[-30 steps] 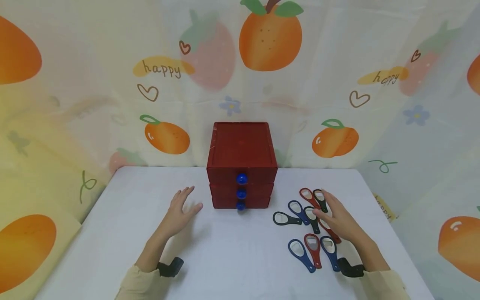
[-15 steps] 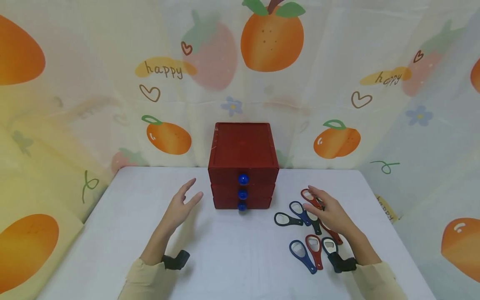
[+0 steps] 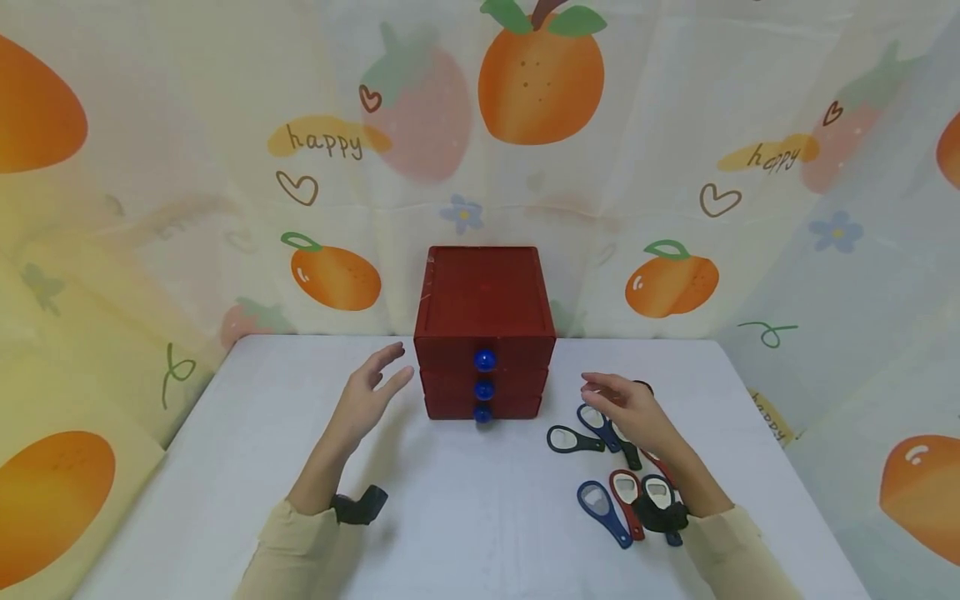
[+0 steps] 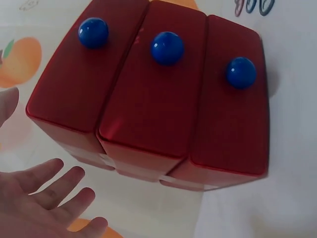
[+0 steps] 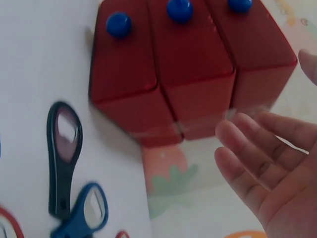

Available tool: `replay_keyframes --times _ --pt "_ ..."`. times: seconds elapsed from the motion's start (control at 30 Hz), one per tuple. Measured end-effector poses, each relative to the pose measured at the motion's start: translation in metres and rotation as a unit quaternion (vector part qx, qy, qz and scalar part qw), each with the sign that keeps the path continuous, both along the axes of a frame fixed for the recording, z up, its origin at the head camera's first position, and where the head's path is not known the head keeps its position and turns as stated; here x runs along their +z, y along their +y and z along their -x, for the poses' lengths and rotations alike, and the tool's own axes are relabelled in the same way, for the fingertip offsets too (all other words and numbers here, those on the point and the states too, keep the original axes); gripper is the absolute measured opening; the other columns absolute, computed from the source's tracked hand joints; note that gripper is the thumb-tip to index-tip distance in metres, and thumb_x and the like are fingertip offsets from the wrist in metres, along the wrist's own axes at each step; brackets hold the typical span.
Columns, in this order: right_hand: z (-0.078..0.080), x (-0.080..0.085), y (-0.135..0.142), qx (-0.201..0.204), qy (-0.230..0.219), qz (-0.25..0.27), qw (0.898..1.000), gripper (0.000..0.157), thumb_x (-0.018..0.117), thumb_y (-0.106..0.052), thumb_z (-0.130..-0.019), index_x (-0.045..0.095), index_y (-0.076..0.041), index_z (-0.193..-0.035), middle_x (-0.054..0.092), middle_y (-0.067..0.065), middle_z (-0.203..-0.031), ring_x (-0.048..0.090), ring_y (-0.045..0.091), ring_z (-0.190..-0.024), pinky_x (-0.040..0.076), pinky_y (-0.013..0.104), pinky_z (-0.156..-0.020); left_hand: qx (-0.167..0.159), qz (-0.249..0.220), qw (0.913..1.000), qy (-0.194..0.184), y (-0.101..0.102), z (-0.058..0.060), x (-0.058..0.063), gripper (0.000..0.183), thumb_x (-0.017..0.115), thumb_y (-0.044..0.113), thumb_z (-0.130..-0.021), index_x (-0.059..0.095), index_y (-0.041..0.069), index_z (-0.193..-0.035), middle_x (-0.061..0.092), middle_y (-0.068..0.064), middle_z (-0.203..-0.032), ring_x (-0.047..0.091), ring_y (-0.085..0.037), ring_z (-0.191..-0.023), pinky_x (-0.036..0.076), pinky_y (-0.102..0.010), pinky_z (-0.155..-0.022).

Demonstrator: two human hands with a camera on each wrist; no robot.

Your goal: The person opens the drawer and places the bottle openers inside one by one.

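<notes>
A red box with three stacked drawers [image 3: 483, 292] and round blue knobs [image 3: 484, 360] stands at the back middle of the table; its drawers are closed. My left hand [image 3: 360, 408] hovers left of the box with fingers extended, touching nothing. On the other side, my right hand [image 3: 633, 412] floats above a group of bottle openers, fingers loosely bent and holding nothing. A black bottle opener [image 3: 573, 439] and a blue bottle opener [image 3: 603, 512] lie on the table, with several more in red, blue and black, partly hidden by the right hand and wrist.
A white cloth covers the table [image 3: 465, 517]. A curtain with printed fruit [image 3: 540, 83] hangs right behind the box and along both sides. Black wrist cameras [image 3: 362, 505] sit at both cuffs.
The right hand has moved left across the bottle openers toward the box. My left hand has shifted slightly forward and right, nearer the box. The box and openers have stayed put.
</notes>
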State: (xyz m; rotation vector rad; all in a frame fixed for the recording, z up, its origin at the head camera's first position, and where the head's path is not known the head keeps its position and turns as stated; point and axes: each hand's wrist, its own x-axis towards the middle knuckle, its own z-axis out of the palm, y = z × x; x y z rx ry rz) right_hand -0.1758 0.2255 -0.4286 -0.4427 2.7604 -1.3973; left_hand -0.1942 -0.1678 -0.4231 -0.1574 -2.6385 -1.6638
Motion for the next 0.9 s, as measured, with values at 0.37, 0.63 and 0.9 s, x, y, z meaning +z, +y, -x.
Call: replay_keyframes --times 0.37,0.63,0.9 --pt "0.005 0.001 -0.030 0.022 -0.020 0.062 0.998 0.038 0.060 -0.024 -0.097 0.061 -0.002 -0.128 0.073 0.014 -0.103 0.066 0.026 -0.086 0.054 0.024 -0.080 0.020 -0.065 0.9977 0.006 0.011 0.008 0.018 0.053 0.057 0.033 -0.098 0.046 0.009 -0.144 0.051 -0.016 -0.145 0.044 -0.030 -0.136 0.032 -0.049 -0.116" --pt "0.011 0.007 -0.057 0.040 -0.066 0.107 0.991 0.040 0.058 -0.027 -0.098 0.061 0.000 -0.127 0.069 0.026 -0.105 0.067 0.022 -0.083 0.056 0.027 -0.077 0.030 -0.074 0.9967 0.011 0.014 0.016 0.029 0.054 0.056 0.038 -0.098 0.047 0.010 -0.143 0.052 -0.013 -0.144 0.047 -0.029 -0.134 0.035 -0.054 -0.113" --pt "0.016 0.010 -0.085 0.024 -0.099 0.147 0.984 0.038 0.057 -0.028 -0.099 0.064 0.002 -0.122 0.068 0.027 -0.104 0.069 0.023 -0.081 0.059 0.034 -0.078 0.041 -0.091 0.9949 -0.006 0.019 0.026 0.031 0.054 0.058 0.039 -0.096 0.050 0.010 -0.140 0.055 -0.013 -0.140 0.048 -0.028 -0.131 0.033 -0.053 -0.114"
